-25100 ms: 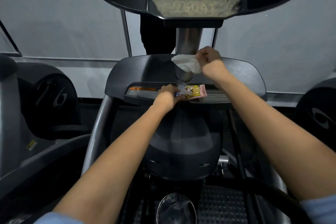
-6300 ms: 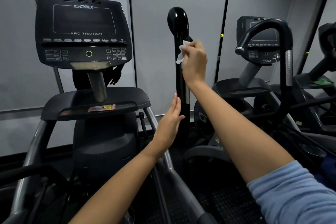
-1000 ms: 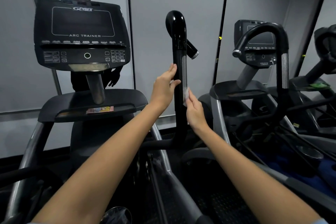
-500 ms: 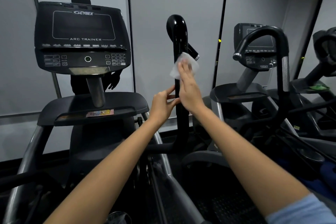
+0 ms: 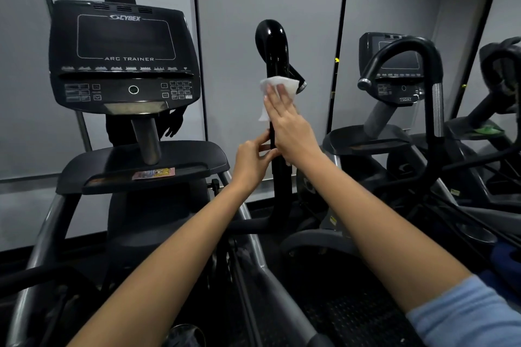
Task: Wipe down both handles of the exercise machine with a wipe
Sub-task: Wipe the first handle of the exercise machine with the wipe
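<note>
A glossy black handle [image 5: 273, 45] of the exercise machine rises upright in the middle of the view. My right hand [image 5: 287, 127] lies flat against its upper shaft with straight fingers, pressing a white wipe [image 5: 277, 86] onto it. Lower on the same handle, my left hand [image 5: 252, 162] pinches the shaft between thumb and fingers. The machine's other handle is out of view.
The machine's console [image 5: 121, 56] and its tray [image 5: 143, 162], with a small pink and yellow wipe packet [image 5: 153, 173] on it, stand to the left. A second machine with a curved black handle [image 5: 417, 65] stands close on the right. Grey wall panels lie behind.
My right hand has slid the wipe up the handle from mid-shaft to near the top bend. My left hand has dropped lower on the shaft.
</note>
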Available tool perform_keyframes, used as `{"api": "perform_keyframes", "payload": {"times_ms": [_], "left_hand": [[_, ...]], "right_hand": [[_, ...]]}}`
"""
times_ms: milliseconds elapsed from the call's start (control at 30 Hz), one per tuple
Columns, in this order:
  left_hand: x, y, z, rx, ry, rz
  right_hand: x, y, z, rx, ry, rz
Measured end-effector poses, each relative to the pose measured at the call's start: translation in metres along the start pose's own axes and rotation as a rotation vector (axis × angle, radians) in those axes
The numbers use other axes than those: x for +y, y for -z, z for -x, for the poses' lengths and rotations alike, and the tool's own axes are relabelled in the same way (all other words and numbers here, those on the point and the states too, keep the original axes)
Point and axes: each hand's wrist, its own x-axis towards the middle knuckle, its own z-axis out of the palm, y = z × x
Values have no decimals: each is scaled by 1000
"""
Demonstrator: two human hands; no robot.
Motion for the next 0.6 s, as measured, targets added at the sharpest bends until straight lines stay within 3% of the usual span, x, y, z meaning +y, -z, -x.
{"api": "perform_keyframes", "payload": {"times_ms": [133,267,367,500,600], "left_hand": [[3,0,2,6,-10,-13],[2,2,1,-25,2,3],[0,4,3,-58,35,22],[-5,13,-3,-63,95,26],[3,20,-21,-58,61,10]], "right_hand": [[0,-12,25,26,34,-3],[1,10,-3,15,-5,-20],[-2,6,5,192,-8,-96],[9,10,12,403,-245,-454],[16,42,-25,614,-268,-493]]}}
